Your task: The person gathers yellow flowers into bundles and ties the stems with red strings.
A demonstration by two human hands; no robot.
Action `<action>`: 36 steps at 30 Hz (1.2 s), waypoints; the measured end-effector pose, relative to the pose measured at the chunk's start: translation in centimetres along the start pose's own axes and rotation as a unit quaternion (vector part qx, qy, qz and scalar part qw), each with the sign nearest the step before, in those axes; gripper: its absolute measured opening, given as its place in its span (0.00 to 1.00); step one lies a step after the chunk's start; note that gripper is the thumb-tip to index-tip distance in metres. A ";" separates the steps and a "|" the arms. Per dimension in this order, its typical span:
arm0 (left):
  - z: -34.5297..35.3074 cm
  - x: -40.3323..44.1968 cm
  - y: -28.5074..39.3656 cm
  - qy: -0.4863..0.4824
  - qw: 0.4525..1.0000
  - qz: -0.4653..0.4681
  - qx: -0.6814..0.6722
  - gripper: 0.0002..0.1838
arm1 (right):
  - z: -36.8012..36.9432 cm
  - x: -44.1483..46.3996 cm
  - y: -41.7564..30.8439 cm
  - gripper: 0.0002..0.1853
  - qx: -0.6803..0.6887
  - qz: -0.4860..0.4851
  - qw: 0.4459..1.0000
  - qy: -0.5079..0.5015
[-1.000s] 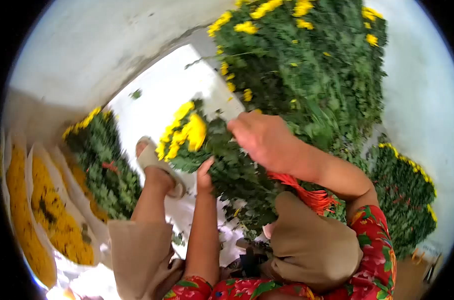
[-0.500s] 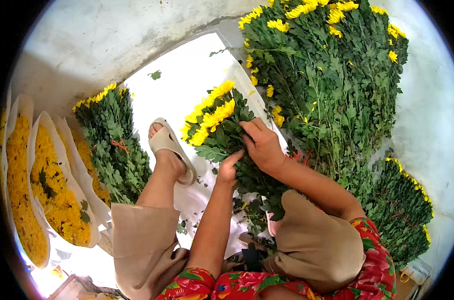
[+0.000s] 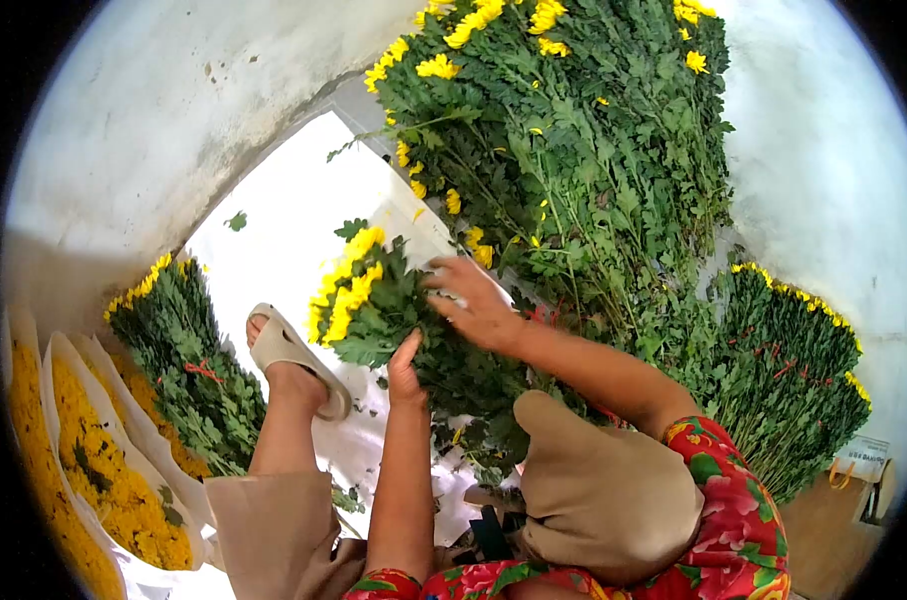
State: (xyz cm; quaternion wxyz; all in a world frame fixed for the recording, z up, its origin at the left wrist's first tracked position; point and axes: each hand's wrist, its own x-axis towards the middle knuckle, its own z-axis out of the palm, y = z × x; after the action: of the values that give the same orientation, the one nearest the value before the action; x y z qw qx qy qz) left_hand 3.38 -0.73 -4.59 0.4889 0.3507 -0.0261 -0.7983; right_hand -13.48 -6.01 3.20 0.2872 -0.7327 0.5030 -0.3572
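My left hand [image 3: 406,370] grips a bunch of yellow chrysanthemums [image 3: 376,315] from the near side, thumb up against the leaves; most of its fingers are hidden by the foliage. The yellow heads line up at the bunch's left end, and the leafy stems run down to the right towards my knee. At the far side of the bunch is my right hand [image 3: 477,308], fingers spread and slightly blurred, holding nothing I can see. Whether its fingertips touch the leaves I cannot tell.
A big heap of chrysanthemums [image 3: 594,170] lies at the upper right. Tied bundles stand at left [image 3: 189,350] and right [image 3: 784,370]. White-wrapped yellow flowers [image 3: 114,460] sit at lower left. My sandalled foot [image 3: 299,360] rests on the white sheet [image 3: 274,210], near fallen leaves.
My right hand has lifted off the chrysanthemum bunch and its fingers have spread. My left hand keeps its hold. The whole view has shifted, so the heap sits farther left.
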 end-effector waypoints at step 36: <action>-2.3 -0.4 1.6 0.036 0.999 0.012 -0.014 0.18 | -7.8 -12.2 9.4 0.43 -0.400 0.255 0.880 0.026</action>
State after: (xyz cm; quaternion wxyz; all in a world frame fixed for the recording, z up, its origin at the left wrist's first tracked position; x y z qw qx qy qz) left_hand 6.08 -0.56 -5.44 0.5039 0.3719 -0.0016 -0.7796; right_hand -27.71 1.91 -2.43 0.0379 -0.6220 0.7799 -0.0589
